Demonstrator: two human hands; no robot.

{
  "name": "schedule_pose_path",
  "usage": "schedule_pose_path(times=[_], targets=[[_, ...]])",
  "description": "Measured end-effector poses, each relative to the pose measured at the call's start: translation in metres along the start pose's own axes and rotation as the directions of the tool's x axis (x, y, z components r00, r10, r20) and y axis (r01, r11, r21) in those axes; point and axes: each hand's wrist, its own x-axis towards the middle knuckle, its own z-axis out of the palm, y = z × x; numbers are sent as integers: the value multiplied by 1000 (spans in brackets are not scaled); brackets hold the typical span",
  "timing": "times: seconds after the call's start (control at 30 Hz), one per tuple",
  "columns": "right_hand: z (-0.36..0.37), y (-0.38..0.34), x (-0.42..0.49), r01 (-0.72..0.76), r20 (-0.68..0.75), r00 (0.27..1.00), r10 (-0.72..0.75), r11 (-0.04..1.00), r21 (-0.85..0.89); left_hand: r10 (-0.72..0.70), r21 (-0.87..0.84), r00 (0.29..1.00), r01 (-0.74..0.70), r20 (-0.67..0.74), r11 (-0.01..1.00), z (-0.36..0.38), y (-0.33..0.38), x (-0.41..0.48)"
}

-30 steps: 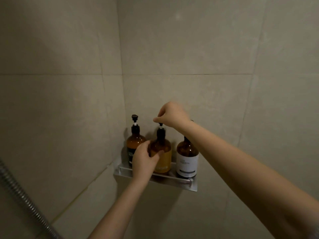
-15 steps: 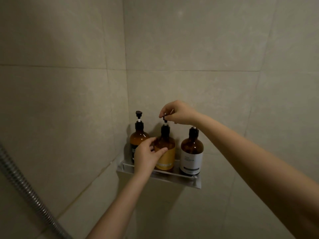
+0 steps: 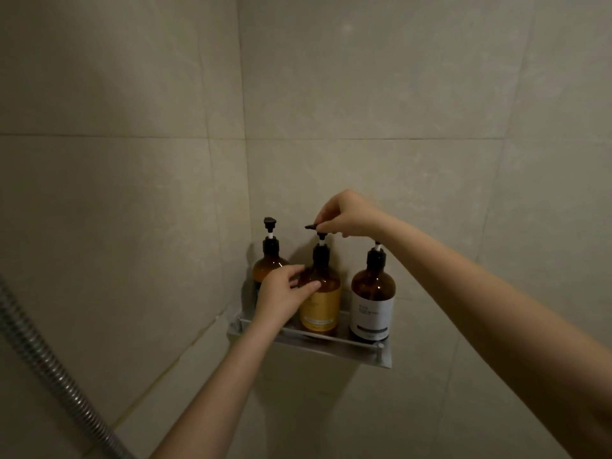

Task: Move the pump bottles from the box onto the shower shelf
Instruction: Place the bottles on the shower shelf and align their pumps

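Three amber pump bottles stand upright in a row on the metal shower shelf (image 3: 331, 346) in the tiled corner. The left bottle (image 3: 270, 260) is partly hidden behind my left hand. The middle bottle (image 3: 323, 303) has a yellow label. The right bottle (image 3: 373, 298) has a white label. My left hand (image 3: 284, 293) rests on the shoulder of the middle bottle, fingers curled around it. My right hand (image 3: 347, 215) pinches the black pump head of the middle bottle from above, its spout pointing left. The box is out of view.
Beige tiled walls (image 3: 364, 94) meet in a corner just behind the shelf. A ribbed metal shower hose (image 3: 49, 369) runs diagonally along the lower left.
The pump spout of the middle bottle now sticks out to the left from under my right fingers. My left hand has shifted slightly up the bottle. The view has drifted a little.
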Motion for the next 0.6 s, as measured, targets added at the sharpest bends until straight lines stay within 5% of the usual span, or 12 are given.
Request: schedule_pose_path(times=[0.23, 0.33, 0.43, 0.6], targets=[[-12, -1, -6, 49, 125, 990, -60, 995, 91, -3, -12, 1000, 3, 24, 1000, -3, -1, 2], [-10, 2, -3, -62, 23, 998, 59, 985, 162, -7, -24, 1000, 7, 29, 1000, -2, 0, 0], [-5, 2, 0, -111, -70, 991, 113, 993, 30, -16, -24, 1000, 17, 21, 1000, -1, 1, -2], [0, -5, 2, -225, 53, 974, 220, 964, 140, -17, -32, 999, 18, 33, 999, -2, 1, -3]])
